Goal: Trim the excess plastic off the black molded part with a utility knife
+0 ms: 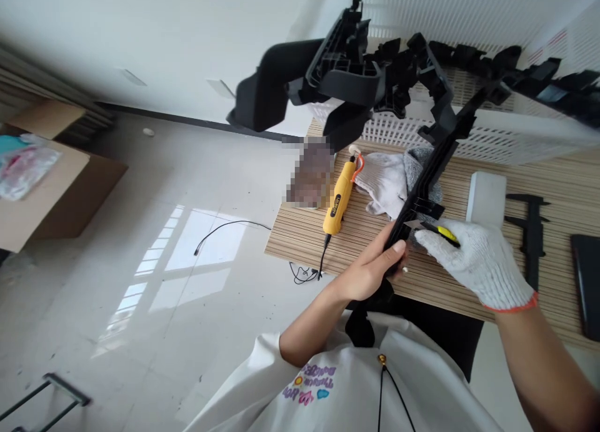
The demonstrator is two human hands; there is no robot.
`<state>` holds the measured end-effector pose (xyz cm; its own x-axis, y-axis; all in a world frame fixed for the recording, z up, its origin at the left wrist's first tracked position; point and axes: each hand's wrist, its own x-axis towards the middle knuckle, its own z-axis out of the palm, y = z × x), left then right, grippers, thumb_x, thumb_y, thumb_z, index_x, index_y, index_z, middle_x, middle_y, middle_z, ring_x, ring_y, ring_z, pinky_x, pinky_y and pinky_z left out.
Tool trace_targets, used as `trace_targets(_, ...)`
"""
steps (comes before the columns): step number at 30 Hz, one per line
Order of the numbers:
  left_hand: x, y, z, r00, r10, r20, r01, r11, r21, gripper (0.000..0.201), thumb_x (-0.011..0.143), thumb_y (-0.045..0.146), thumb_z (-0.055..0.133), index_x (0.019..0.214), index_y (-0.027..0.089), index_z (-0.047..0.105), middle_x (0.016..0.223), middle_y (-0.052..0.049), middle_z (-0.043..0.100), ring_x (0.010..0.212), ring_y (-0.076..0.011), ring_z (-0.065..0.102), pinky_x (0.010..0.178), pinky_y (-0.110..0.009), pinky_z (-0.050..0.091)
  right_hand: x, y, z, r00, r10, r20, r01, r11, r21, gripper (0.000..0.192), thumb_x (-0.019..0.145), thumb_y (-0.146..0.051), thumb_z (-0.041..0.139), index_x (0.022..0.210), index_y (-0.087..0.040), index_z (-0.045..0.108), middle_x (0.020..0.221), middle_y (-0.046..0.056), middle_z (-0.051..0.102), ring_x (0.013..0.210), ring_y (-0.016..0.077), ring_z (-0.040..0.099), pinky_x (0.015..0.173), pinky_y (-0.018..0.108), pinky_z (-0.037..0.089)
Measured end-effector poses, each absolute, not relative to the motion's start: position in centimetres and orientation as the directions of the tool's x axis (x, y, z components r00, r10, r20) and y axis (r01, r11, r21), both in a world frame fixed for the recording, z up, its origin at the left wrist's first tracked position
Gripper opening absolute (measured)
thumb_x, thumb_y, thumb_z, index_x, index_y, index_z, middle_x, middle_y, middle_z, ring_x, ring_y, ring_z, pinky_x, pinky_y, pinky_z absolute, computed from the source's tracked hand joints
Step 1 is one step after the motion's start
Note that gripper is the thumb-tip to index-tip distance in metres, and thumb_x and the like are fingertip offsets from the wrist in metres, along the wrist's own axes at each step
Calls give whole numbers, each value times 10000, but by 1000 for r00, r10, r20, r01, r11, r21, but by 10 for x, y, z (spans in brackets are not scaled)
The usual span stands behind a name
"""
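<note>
My bare left hand is closed around a long black plastic part, which rises at a slant from my lap towards the crate. On my right hand is a white knitted glove with an orange cuff. Its fingers grip a utility knife with a black and yellow handle, and the blade lies against the edge of the black part, just above my left thumb. Behind the part lie a pale work glove and a yellow electric screwdriver with a cable.
A white perforated crate full of black plastic parts stands at the back, some jutting out leftward. On the striped table rest a white box, a black caliper and a dark flat object. A cardboard box sits left.
</note>
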<state>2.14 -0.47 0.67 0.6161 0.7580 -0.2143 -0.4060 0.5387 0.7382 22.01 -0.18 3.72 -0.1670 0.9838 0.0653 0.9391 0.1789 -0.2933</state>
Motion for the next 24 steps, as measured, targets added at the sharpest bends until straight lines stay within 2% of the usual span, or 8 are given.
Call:
trace_targets(2, 24, -7, 7, 601, 765, -231, -419, 548, 724, 356, 928, 511, 625, 1090, 213, 517, 848, 11, 433, 661, -89, 419, 519, -202, 303, 221, -1, 38, -163, 986, 29, 932, 163, -323, 598, 947, -687, 386, 620, -225, 581, 516, 21, 514, 469, 155, 435, 515, 311, 210)
trace_targets(4, 27, -8, 7, 589, 768, -253, -414, 556, 721, 379, 933, 502, 624, 1171, 228, 513, 835, 18, 419, 627, -79, 394, 504, -200, 271, 223, -1, 38, -152, 988, 39, 933, 157, -325, 607, 943, -692, 387, 590, -227, 551, 499, 16, 485, 464, 148, 412, 518, 316, 203)
trace_targets(9, 29, -11, 8, 560, 784, -267, -373, 526, 764, 429, 970, 468, 587, 1323, 257, 463, 794, 34, 394, 583, -74, 363, 511, -216, 309, 226, -5, 39, -147, 986, 83, 952, 164, -259, 597, 940, -677, 412, 610, -219, 605, 531, 43, 550, 492, 171, 480, 537, 327, 229)
trace_targets(13, 29, -12, 10, 544, 805, -237, -338, 469, 816, 426, 994, 455, 548, 1356, 256, 446, 771, 40, 383, 566, -80, 352, 510, -235, 339, 225, -8, 39, -136, 987, 90, 945, 157, -288, 560, 937, -663, 434, 700, -224, 689, 604, 62, 642, 542, 200, 557, 554, 336, 275)
trace_targets(19, 30, -14, 13, 506, 829, -240, -243, 404, 882, 458, 1017, 436, 504, 1421, 242, 413, 760, 36, 428, 539, -86, 385, 514, -250, 377, 221, -7, 39, -108, 989, 101, 941, 134, -310, 584, 918, -703, 427, 713, -230, 703, 581, 61, 626, 526, 197, 538, 545, 341, 274)
trace_targets(24, 30, -17, 11, 492, 835, -246, -246, 404, 881, 454, 1026, 419, 493, 1436, 246, 405, 719, 47, 418, 523, -87, 383, 496, -242, 372, 219, -6, 40, -120, 988, 94, 939, 143, -314, 610, 915, -718, 421, 743, -218, 725, 597, 73, 629, 530, 201, 547, 542, 339, 257)
